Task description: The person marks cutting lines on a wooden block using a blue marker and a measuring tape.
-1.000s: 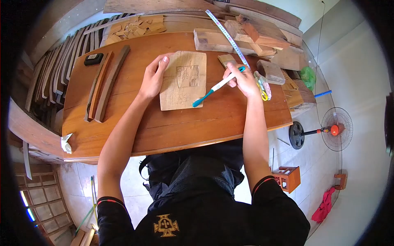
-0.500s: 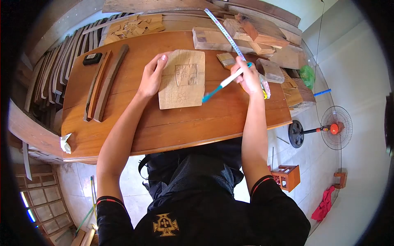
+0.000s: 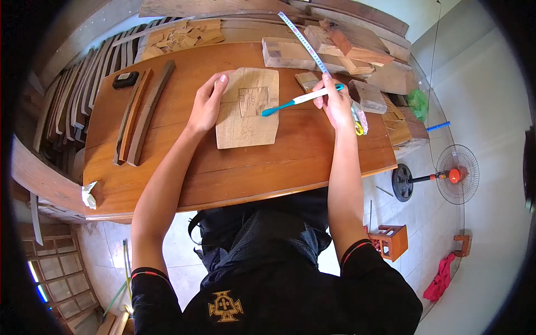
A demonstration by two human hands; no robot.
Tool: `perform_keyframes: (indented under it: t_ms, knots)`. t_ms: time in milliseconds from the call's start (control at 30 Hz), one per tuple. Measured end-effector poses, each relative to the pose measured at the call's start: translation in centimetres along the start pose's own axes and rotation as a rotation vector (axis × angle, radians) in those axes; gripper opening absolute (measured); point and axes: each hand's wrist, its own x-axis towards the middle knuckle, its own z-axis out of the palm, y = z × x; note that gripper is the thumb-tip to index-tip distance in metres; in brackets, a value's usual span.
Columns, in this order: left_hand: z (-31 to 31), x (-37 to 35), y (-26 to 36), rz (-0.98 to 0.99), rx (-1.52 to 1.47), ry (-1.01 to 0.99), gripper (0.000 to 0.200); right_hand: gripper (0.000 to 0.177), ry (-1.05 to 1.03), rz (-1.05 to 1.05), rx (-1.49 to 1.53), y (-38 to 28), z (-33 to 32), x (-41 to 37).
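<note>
My left hand [image 3: 207, 104] grips the left edge of a pale carved wooden board [image 3: 231, 125], thumb on its face and the other fingers hidden behind. The board bears a recessed square with a carved motif, and a flower outline below it. In my right hand [image 3: 335, 103] is a white and teal toothbrush [image 3: 304, 98], pinched by its handle. Its teal head overlaps the board at the lower right corner of the carved square. Beyond the right hand, a tape measure blade [image 3: 304, 42] runs up over the wood blocks.
The wooden table [image 3: 245, 173] carries two long dark strips and an orange-brown strip [image 3: 134, 117], a black box-like item [image 3: 125, 80] and crumpled white paper [image 3: 89, 195]. Wood blocks [image 3: 290, 54] are stacked behind. A fan [image 3: 458, 174] stands at right.
My right hand has swung the toothbrush up and left, bringing its head from the board's right edge onto the carved square's corner. The left hand and board stay put.
</note>
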Motion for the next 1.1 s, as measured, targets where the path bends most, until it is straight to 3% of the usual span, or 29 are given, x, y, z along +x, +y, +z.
perform_keyframes:
  t_ms: [133, 267, 400, 533, 633, 700, 767, 867, 967, 1100]
  knots:
    - [0.0, 0.0, -0.1, 0.007, -0.004, 0.002, 0.048, 0.044, -0.24, 0.139, -0.131, -0.3, -0.7, -0.3]
    - [0.2, -0.1, 0.2, -0.008, -0.018, 0.01, 0.048, 0.041, -0.026, 0.021, -0.034, 0.0, 1.2, -0.3]
    - [0.1, 0.1, 0.1, -0.004, -0.001, 0.005, 0.049, 0.044, -0.311, 0.124, -0.221, -0.4, 1.9, -0.9]
    - [0.1, -0.1, 0.2, -0.01, 0.001, 0.005, 0.049, 0.043, -0.094, -0.007, -0.1, 0.1, 1.1, -0.3]
    - [0.0, 0.0, 0.0, -0.008, -0.003, 0.006, 0.049, 0.042, -0.111, 0.036, -0.122, 0.2, 1.2, -0.4]
    - [0.1, 0.0, 0.1, -0.022, -0.003, 0.008, 0.048, 0.04, -0.286, 0.129, -0.24, -0.4, 1.5, -0.9]
    - [0.1, 0.0, 0.2, -0.023, -0.002, 0.006, 0.048, 0.041, -0.267, 0.083, -0.211, -0.1, 1.7, -0.8]
    - [0.1, -0.1, 0.2, -0.016, 0.0, 0.006, 0.048, 0.043, -0.01, 0.041, -0.024, 0.1, 1.8, -0.3]
    - [0.0, -0.1, 0.2, -0.021, 0.001, 0.009, 0.047, 0.044, -0.148, 0.079, -0.147, 0.3, 1.0, -0.5]
    - [0.1, -0.1, 0.3, -0.004, 0.015, 0.007, 0.047, 0.046, -0.089, 0.011, -0.099, 0.2, 0.9, -0.3]
